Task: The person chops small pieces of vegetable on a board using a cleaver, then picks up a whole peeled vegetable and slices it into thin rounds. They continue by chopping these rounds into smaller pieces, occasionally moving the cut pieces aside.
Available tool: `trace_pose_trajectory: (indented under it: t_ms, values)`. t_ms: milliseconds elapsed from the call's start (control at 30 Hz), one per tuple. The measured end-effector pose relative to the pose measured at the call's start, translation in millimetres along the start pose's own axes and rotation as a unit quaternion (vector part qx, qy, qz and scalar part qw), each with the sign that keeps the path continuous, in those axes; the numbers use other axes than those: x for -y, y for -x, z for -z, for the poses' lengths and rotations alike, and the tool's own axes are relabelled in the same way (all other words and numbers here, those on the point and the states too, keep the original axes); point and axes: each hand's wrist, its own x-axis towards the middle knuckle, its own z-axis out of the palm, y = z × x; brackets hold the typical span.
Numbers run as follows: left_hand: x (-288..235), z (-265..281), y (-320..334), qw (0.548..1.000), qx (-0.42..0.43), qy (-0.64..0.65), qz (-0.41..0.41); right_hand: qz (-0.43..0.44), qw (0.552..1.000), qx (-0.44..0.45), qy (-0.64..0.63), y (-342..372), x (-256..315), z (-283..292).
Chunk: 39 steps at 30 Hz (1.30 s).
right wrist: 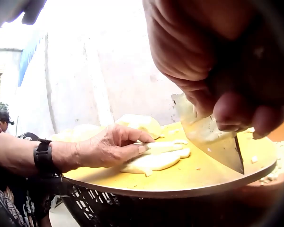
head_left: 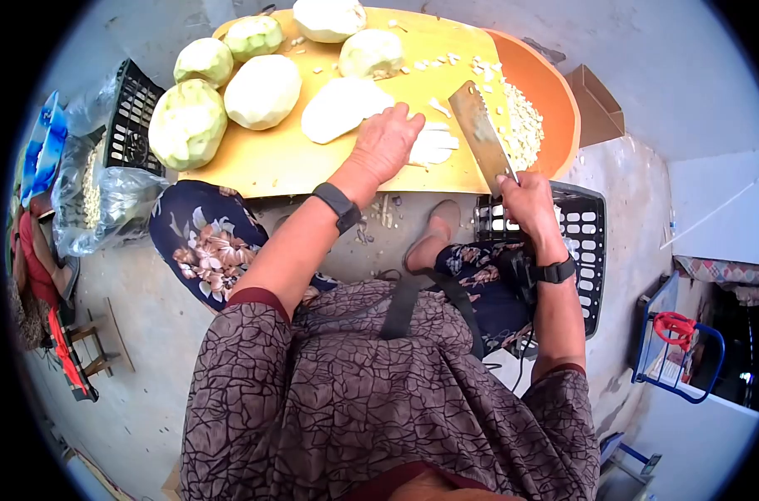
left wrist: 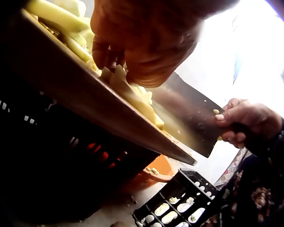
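On the yellow cutting board (head_left: 312,167), my left hand (head_left: 388,142) holds a small stack of pale slices (head_left: 433,145), thumb and fingers pinching them near one end. My right hand (head_left: 528,204) grips the handle of a broad cleaver (head_left: 478,125). The blade stands to the right of the slices, apart from them, its lower edge close over the board in the right wrist view. Small bits cling to the blade (left wrist: 189,111). Left of my left hand lies a large peeled pale piece (head_left: 337,110) of the same vegetable.
Several peeled, pale green round vegetables (head_left: 187,125) crowd the board's left side. An orange basin (head_left: 563,108) with diced pieces (head_left: 525,125) sits under its right edge. Black plastic crates (head_left: 592,225) stand below and at left, near a clear bag (head_left: 104,209). Loose dice dot the board's far side.
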Motion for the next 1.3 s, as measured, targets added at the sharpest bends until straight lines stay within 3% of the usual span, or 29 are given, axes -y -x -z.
trace_pose_trajectory:
  t_ms: [433, 533, 633, 667, 900, 1233, 1300]
  values:
    - [27.0, 14.2, -17.4, 0.991, 0.018, -0.081, 0.103, -0.010, 0.999, -0.024, 0.019, -14.5, 7.8, 0.0]
    - [5.2, 40.1, -16.8, 0.997, -0.001, -0.004, 0.077, -0.014, 1.000, -0.006, -0.014, -17.8, 6.5, 0.0]
    - [-0.5, 36.7, -8.4, 0.994, 0.056, 0.060, -0.071, -0.021, 1.000, 0.001, -0.015, -18.2, 7.8, -1.2]
    - [-0.5, 33.1, -3.1, 0.988, 0.086, 0.101, -0.079, -0.026, 1.000, 0.000, -0.012, -17.0, 9.5, -1.2]
    - [10.0, 15.2, -1.1, 0.984, 0.130, 0.069, -0.095, -0.029, 0.999, 0.015, -0.002, -15.1, 14.3, -4.7]
    - [30.1, 16.5, -23.1, 0.989, 0.134, -0.045, -0.028, -0.036, 0.999, 0.010, -0.026, -17.7, 12.4, -6.4]
    - [25.0, 17.5, -20.9, 0.994, 0.101, 0.022, -0.040, -0.039, 0.999, 0.012, -0.021, -21.1, 9.7, -6.9]
